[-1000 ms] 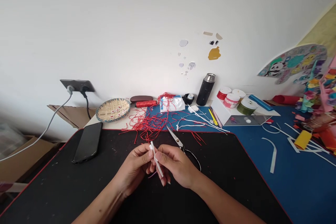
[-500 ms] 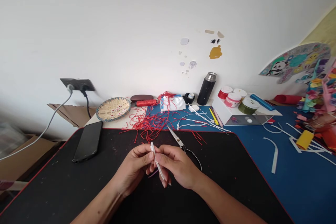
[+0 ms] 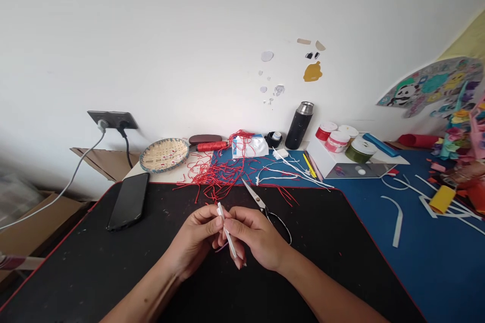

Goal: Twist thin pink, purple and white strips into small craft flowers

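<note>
Both hands meet over the black mat (image 3: pixel 303 277), pinching a narrow white strip (image 3: pixel 230 244) that looks like folded paper. My left hand (image 3: pixel 199 234) grips its upper part between thumb and fingers. From the other side, my right hand (image 3: pixel 255 234) presses its thumb on the strip near the middle. The lower end slants down past the right fingers. A bit of thin purple cord (image 3: pixel 223 247) shows under the hands, mostly hidden. Just beyond my right hand lie scissors (image 3: pixel 257 200), with the blades pointing away and the handles partly covered.
Tangled red cords (image 3: pixel 217 174) lie beyond the mat. A woven basket (image 3: pixel 164 155) and a phone (image 3: pixel 129 202) are at left. Behind stand a black thermos (image 3: pixel 299 126) and paint jars (image 3: pixel 337 141). White paper strips (image 3: pixel 397 222) lie on the blue surface at right.
The view has shifted very slightly. Both hands keep nearly the same pinch on the white strip.
</note>
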A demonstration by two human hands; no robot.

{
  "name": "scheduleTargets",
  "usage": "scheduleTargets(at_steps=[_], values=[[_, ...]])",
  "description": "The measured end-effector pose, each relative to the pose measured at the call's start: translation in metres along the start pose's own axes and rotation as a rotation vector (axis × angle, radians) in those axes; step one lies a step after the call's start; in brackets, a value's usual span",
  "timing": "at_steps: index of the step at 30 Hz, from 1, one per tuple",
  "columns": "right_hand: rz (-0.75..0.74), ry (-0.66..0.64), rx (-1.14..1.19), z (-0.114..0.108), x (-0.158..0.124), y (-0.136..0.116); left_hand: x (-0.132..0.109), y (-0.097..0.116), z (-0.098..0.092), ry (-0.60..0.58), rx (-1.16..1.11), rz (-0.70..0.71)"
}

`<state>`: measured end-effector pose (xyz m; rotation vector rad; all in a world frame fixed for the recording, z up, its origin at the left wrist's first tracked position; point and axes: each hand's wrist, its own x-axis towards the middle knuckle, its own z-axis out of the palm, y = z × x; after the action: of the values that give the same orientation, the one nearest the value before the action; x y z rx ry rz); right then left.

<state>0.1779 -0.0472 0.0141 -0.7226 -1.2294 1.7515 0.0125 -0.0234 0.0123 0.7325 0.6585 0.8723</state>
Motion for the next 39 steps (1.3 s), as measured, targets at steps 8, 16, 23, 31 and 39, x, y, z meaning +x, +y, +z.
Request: scheduleTargets(at_steps=[8,16,23,31,39], values=[[0.035,0.005,-0.033,0.0009,-0.0026,-0.0033,-0.0008,0.0031,-0.0004,0.007,-0.029,0.021],[0.034,-0.023,-0.025,0.0005,-0.0016,-0.0039,-0.0019,0.0041,-0.0017,-0.016,-0.018,0.022],[0.039,-0.030,-0.024,-0.0001,-0.0024,0.0001,-0.0013,0.0057,0.0006,-0.008,-0.019,0.032],[0.044,0.041,-0.115,0.0010,-0.0023,0.0002,-0.0003,0.0072,0.0007,0.028,0.013,0.044],[0.055,0.100,-0.196,0.0010,-0.0026,-0.0051,0.0027,0.0081,-0.0019,0.072,0.044,0.034]])
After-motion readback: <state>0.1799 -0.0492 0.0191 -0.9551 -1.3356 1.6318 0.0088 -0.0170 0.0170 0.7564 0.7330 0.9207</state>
